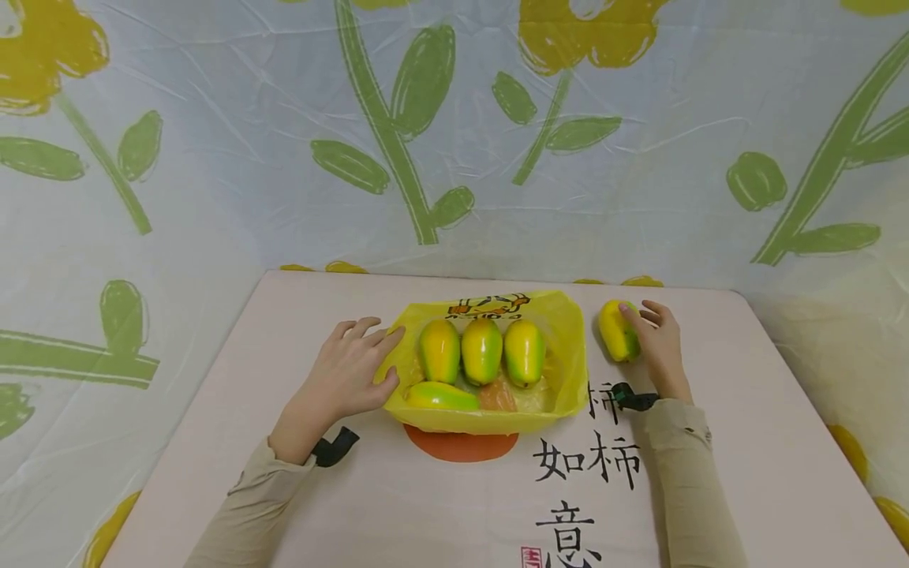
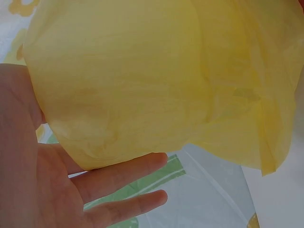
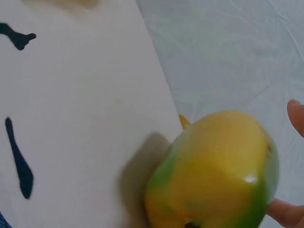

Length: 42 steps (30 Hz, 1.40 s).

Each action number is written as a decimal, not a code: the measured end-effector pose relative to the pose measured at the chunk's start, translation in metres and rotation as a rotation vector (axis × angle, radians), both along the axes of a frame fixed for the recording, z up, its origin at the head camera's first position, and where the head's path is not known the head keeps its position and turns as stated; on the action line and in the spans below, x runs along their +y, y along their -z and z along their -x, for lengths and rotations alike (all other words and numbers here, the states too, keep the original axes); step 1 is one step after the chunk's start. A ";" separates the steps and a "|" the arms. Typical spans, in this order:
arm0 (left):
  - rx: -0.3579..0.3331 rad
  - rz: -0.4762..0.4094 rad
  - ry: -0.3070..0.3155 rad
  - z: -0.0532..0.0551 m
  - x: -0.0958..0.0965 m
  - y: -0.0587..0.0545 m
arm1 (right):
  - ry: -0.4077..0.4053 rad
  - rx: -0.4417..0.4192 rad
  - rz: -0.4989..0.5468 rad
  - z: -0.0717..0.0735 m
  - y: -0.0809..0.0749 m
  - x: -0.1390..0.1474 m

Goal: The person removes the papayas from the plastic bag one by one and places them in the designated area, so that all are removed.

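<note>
Pale pink table [image 1: 398,513] before creased cloth walls [image 1: 639,205] with yellow flowers [image 1: 618,43], green leaves [image 1: 424,79]

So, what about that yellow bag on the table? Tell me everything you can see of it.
The yellow bag looks like thin, slightly see-through plastic, with dark and orange printing on its far side. It sits on the table, mouth spread wide, over part of an orange-red circle. Inside lie four glossy yellow-green fruits: three in a row, one crosswise at the near left. The left hand is at its left side, fingers seemingly touching the plastic.
</note>
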State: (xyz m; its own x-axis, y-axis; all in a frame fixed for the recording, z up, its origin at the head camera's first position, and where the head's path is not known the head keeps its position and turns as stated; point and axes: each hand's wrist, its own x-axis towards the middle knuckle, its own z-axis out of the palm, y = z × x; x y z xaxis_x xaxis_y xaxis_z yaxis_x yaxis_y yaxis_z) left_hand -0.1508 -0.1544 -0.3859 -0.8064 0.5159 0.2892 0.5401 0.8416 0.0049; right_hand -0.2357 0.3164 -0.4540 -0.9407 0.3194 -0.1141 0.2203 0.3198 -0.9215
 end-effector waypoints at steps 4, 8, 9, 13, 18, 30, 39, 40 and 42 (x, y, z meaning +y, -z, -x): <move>-0.004 0.002 0.001 0.000 0.000 -0.001 | 0.027 0.011 -0.026 -0.002 -0.007 0.000; -0.002 0.000 0.003 0.000 0.000 -0.002 | 0.053 0.016 -0.028 -0.003 -0.013 0.000; -0.002 0.001 0.003 -0.001 0.001 -0.002 | 0.057 0.019 -0.019 -0.003 -0.015 0.000; -0.008 0.003 0.000 -0.001 0.001 -0.002 | 0.064 0.032 0.005 -0.005 -0.021 -0.002; -0.015 0.006 -0.002 -0.001 0.001 -0.002 | 0.046 0.076 0.031 -0.010 -0.033 -0.005; -0.016 -0.040 -0.001 0.001 0.003 0.001 | -0.041 0.198 0.049 -0.023 -0.062 -0.023; -0.026 -0.101 0.002 0.001 0.007 0.002 | -0.230 0.283 -0.022 -0.039 -0.093 -0.036; -0.029 -0.103 0.001 0.001 0.007 0.002 | -0.254 0.293 -0.035 -0.040 -0.098 -0.037; -0.035 -0.108 -0.004 0.001 0.007 0.002 | -0.300 0.314 -0.053 -0.041 -0.107 -0.041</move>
